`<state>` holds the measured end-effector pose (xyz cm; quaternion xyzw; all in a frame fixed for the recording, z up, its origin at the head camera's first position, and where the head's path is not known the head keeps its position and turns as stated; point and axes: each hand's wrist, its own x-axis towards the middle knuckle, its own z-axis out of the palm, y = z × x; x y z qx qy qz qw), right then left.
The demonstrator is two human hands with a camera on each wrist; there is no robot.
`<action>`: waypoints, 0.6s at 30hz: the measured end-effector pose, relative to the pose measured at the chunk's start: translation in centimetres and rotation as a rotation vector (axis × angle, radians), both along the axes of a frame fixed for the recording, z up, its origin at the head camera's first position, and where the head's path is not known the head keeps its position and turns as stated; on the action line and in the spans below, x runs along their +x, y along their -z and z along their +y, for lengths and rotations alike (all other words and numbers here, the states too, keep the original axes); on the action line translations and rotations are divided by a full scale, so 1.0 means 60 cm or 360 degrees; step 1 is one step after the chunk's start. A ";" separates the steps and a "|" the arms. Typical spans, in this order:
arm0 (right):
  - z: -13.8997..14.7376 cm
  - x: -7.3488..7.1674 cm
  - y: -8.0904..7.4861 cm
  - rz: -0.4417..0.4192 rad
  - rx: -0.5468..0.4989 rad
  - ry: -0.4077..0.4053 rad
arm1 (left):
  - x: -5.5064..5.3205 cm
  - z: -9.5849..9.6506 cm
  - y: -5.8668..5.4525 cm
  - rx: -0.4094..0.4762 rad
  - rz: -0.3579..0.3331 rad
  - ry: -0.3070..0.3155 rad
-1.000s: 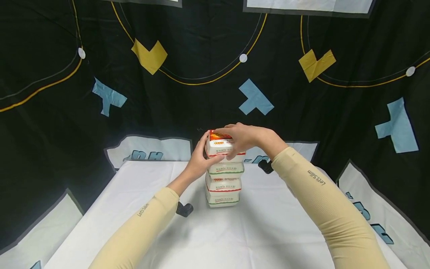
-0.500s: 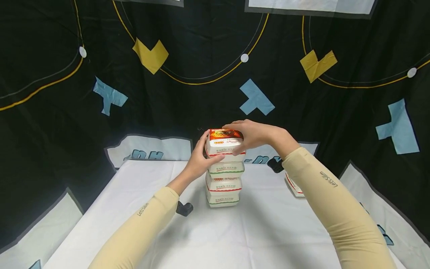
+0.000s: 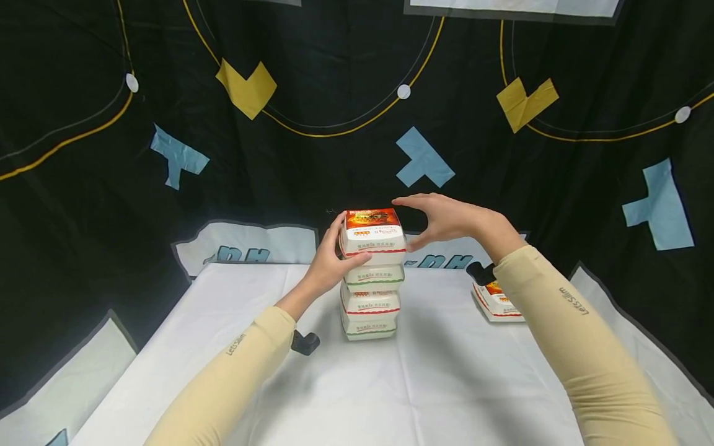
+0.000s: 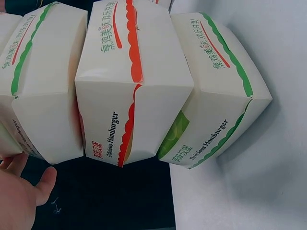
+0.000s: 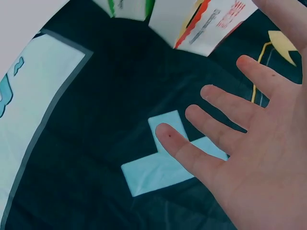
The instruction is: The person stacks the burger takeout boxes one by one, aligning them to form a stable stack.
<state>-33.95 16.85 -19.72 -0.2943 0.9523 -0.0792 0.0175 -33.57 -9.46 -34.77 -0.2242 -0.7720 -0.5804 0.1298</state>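
Note:
Several white hamburger boxes [image 3: 370, 306] with alternating green and red trim stand in one slightly uneven stack on the white table. The top hamburger box [image 3: 374, 235] has a red lid picture. My left hand [image 3: 328, 265] holds its left side, thumb across the front corner and fingers along the side. In the left wrist view the lower boxes [image 4: 134, 86] fill the frame, with part of the left hand [image 4: 19, 199] at the lower left. To the right of the top box, my right hand [image 3: 454, 222] is spread and holds nothing; its thumb tip is close to the box's edge.
Another hamburger box [image 3: 498, 303] lies at the table's back right, partly behind the right forearm. White cloth covers the table [image 3: 357, 396]. A black curtain [image 3: 334, 167] with tape shapes hangs behind. A black wrist mount [image 3: 305, 342] sits by the left sleeve.
My right hand has moved off the top box towards the right, uncovering its lid. The box at the back right has come into sight. My left hand stays in place.

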 end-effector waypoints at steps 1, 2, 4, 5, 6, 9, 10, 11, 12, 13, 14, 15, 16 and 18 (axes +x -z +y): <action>0.005 0.000 0.001 -0.0002 -0.0002 0.0015 | 0.000 0.000 0.000 0.0002 -0.0001 0.0004; 0.011 -0.001 0.002 -0.0004 -0.0004 0.0031 | -0.001 0.000 0.000 0.0002 -0.0003 0.0007; 0.021 -0.001 0.004 -0.0014 -0.0008 0.0062 | -0.001 -0.001 -0.001 -0.0001 -0.0011 0.0014; 0.027 -0.001 0.005 -0.0014 -0.0008 0.0070 | -0.001 -0.001 -0.002 0.0000 -0.0016 0.0016; 0.032 -0.002 0.006 -0.0017 -0.0010 0.0075 | -0.001 -0.001 -0.003 0.0000 -0.0024 0.0020; 0.048 -0.003 0.009 -0.0026 -0.0014 0.0098 | 0.005 0.000 -0.010 -0.0005 -0.0049 0.0032; 0.053 -0.003 0.011 -0.0028 -0.0016 0.0106 | 0.012 0.000 -0.016 -0.0007 -0.0055 0.0037; 0.058 -0.004 0.013 -0.0030 -0.0018 0.0116 | 0.017 0.000 -0.021 -0.0010 -0.0061 0.0042; 0.063 -0.004 0.015 -0.0038 -0.0023 0.0127 | 0.023 0.001 -0.027 -0.0015 -0.0066 0.0044; 0.068 -0.005 0.018 -0.0043 -0.0028 0.0133 | 0.029 0.001 -0.032 -0.0018 -0.0070 0.0046; 0.073 -0.005 0.020 -0.0044 -0.0031 0.0135 | 0.035 0.002 -0.037 -0.0020 -0.0071 0.0046; 0.079 -0.006 0.024 -0.0046 -0.0033 0.0138 | 0.041 0.002 -0.041 -0.0022 -0.0073 0.0044; 0.084 -0.007 0.027 -0.0050 -0.0036 0.0144 | 0.045 0.002 -0.044 -0.0024 -0.0073 0.0043; 0.094 -0.009 0.034 -0.0062 -0.0038 0.0158 | 0.047 0.003 -0.045 -0.0024 -0.0078 0.0040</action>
